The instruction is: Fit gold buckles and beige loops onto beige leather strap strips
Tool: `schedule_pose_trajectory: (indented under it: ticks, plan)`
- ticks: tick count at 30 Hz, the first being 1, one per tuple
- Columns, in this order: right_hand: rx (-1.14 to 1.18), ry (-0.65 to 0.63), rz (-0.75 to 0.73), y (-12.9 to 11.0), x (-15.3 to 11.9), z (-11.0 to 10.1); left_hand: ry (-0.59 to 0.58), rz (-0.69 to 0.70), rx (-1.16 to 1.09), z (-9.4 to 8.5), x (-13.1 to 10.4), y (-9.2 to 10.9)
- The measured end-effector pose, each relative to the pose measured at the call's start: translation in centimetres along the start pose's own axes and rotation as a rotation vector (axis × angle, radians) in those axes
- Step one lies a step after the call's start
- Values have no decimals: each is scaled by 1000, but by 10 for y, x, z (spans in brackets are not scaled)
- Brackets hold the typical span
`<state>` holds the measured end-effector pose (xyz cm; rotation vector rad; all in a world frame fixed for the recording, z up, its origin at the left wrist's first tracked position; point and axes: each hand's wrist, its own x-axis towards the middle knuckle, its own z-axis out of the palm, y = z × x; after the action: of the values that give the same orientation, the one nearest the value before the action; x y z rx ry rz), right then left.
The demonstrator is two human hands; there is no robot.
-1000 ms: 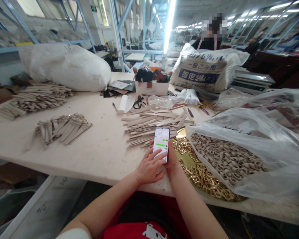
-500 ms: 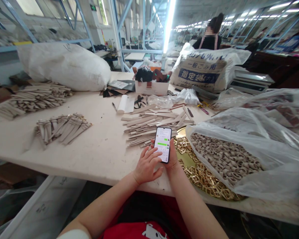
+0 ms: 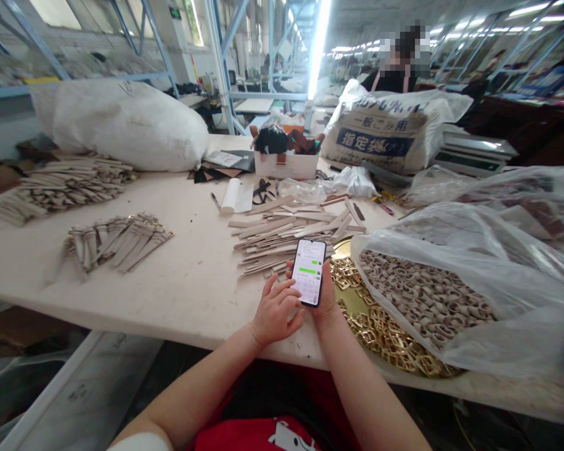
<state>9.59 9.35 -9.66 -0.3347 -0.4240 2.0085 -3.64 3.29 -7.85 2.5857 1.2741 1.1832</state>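
A smartphone with a lit chat screen and green message bubbles is held upright above the table's front edge. My right hand wraps round its right side and back, with fingertips showing at its left edge. My left hand is at the phone's lower left, fingers spread and partly bent, the fingertips over the lower screen; whether they touch the glass I cannot tell. Just beyond the phone lies a pile of beige strips. To the right, gold metal buckles lie on a round gold tray.
A clear plastic bag of small beige loops partly covers the tray. Strips with gold fittings and a larger strip bundle lie left. Behind stand a white box, a stuffed white sack and a printed bag.
My left hand's fingers have drawn back slightly left and down over the screen. The phone has shifted a little to the right in my right hand.
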Motion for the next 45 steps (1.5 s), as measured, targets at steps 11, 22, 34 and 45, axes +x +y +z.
schedule_pose_trajectory:
  ticks: [11,22,34,45]
  plan:
    - [18,8,5,-1,0,3,-19,11,9,1,0,0]
    - [18,-21,9,0,0,1,-30,21,16,0,1,1]
    - [29,-4,-5,-1,0,5,-8,-26,43,0,2,2]
    - [24,-18,2,0,0,2,-68,21,39,0,4,2]
